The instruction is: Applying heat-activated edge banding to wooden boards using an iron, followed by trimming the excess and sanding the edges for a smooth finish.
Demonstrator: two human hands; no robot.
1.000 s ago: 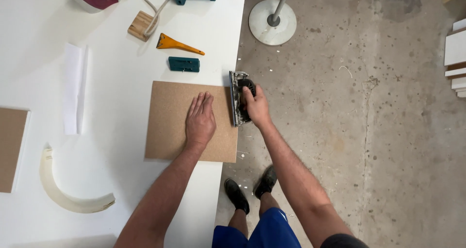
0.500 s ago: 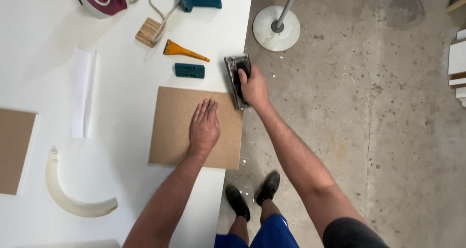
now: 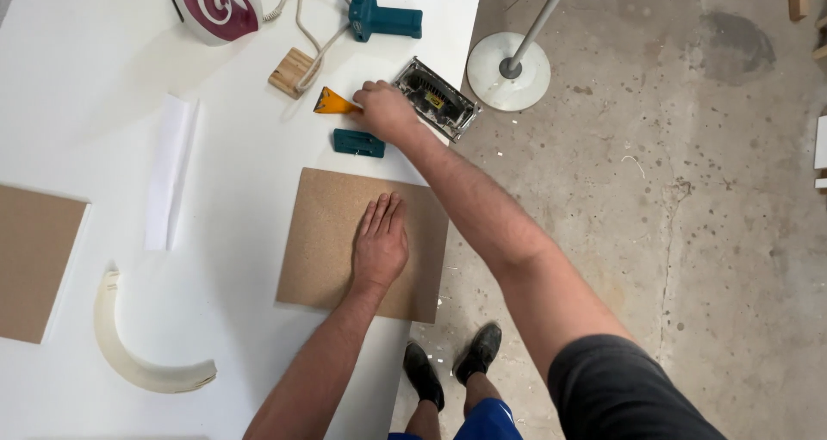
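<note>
My left hand [image 3: 380, 244] lies flat, fingers together, on a brown fibreboard panel [image 3: 323, 233] that overhangs the white table's [image 3: 215, 173] right edge. My right hand [image 3: 385, 110] reaches across the table. Its fingers curl over the handle end of an orange scraper [image 3: 332, 103]. A metal edge-trimming tool [image 3: 437, 98] with a black grip lies just right of that hand, at the table edge, with nothing holding it. A small teal block [image 3: 358, 143] sits just below the right hand.
A maroon-and-white iron [image 3: 214, 5], its cord, a small wooden block [image 3: 291, 72] and a teal power tool [image 3: 383, 15] lie at the back. White strip [image 3: 168, 169], curved white piece [image 3: 138, 362] and another brown board [image 3: 34, 259] at left. Round lamp base [image 3: 508, 71] on the concrete floor.
My right hand slid the trimming tool forward along the board's edge, let it go on the table, and moved left onto the orange scraper. My left hand stayed on the board.
</note>
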